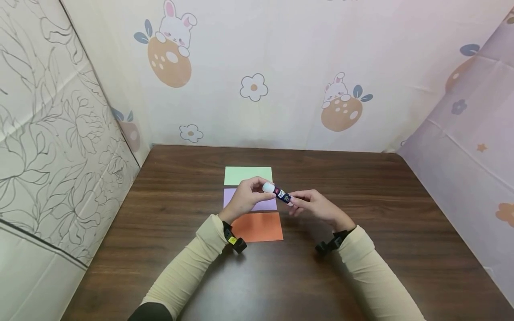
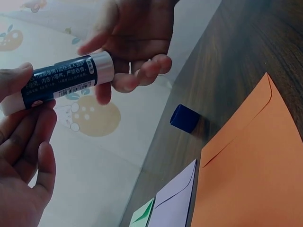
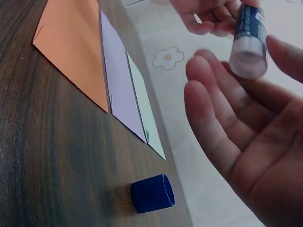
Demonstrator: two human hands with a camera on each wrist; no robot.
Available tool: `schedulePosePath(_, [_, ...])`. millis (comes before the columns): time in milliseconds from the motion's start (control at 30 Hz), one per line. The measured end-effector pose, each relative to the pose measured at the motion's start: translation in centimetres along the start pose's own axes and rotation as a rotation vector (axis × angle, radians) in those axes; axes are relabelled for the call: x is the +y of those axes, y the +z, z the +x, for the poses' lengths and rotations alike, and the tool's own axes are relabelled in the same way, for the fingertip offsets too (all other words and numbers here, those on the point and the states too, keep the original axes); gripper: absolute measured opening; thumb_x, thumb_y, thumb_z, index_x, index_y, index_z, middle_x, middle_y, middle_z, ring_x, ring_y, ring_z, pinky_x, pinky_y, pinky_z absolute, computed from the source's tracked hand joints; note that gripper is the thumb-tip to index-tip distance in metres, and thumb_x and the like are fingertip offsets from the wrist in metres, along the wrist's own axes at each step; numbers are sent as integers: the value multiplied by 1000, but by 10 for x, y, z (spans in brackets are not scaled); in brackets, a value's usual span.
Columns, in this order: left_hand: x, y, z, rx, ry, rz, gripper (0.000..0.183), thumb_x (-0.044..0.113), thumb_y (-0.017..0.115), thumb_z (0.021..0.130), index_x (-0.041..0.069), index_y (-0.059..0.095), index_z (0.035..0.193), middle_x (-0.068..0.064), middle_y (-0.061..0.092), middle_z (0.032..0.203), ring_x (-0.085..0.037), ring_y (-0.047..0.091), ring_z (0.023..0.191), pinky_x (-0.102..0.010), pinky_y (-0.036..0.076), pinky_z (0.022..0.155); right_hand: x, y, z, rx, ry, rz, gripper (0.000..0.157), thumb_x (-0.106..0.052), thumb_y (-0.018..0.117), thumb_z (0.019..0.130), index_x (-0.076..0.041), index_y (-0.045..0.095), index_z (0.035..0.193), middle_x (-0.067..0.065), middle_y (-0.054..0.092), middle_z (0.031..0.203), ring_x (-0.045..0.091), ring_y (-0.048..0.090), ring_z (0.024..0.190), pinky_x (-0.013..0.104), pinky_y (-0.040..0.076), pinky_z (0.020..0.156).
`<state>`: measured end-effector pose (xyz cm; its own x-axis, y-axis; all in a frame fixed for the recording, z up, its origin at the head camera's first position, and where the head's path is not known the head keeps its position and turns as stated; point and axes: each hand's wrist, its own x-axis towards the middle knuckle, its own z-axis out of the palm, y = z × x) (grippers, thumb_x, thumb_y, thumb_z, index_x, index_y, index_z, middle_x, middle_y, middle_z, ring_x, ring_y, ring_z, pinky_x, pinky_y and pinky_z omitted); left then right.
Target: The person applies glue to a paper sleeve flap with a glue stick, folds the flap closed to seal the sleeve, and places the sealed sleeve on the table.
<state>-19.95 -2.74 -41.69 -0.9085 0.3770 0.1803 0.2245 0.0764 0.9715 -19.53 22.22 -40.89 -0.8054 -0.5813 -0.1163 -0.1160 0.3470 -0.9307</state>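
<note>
A dark-blue glue stick (image 1: 283,195) with white ends is held in the air, tilted, between both hands. My left hand (image 1: 246,198) pinches its left end between thumb and fingers; the left wrist view shows this thumb (image 2: 14,81) on top. At the other end my right hand (image 1: 317,206) pinches the tube, and the remaining fingers (image 3: 213,106) are spread loosely below. A blue cap (image 3: 152,194) lies on its side on the table; in the head view it cannot be made out. Beneath the hands is a purple envelope (image 1: 265,205), partly covered by the left hand.
An orange envelope (image 1: 259,227) lies in front of the purple one, and a light-green envelope (image 1: 248,175) lies behind it. All rest on a dark wooden table (image 1: 180,187). Printed curtain walls (image 1: 257,120) stand at the back and both sides.
</note>
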Motion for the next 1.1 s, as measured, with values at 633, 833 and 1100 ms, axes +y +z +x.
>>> schedulePosePath(633, [0, 1, -3, 5, 25, 48, 22, 16, 76, 84, 6, 69, 101, -9, 69, 95, -14, 58, 83, -26, 48, 70, -1, 8, 1, 117, -31, -47, 29, -12, 74, 86, 1, 60, 108, 13, 58, 80, 13, 55, 64, 26, 52, 59])
schedulePosePath(833, [0, 0, -2, 34, 49, 14, 22, 13, 75, 84, 4, 66, 102, -12, 70, 97, -14, 59, 86, -25, 48, 71, -4, 4, 0, 9, -101, 15, 25, -16, 52, 101, 5, 62, 110, 19, 68, 91, 29, 66, 75, 33, 57, 65])
schedulePosePath(1100, [0, 1, -3, 31, 50, 33, 21, 13, 77, 83, 4, 67, 99, -11, 69, 95, -13, 57, 83, -24, 47, 68, 4, 6, 1, 51, -104, -3, 20, -13, 63, 94, 5, 60, 103, 11, 67, 83, 17, 63, 69, 30, 56, 64])
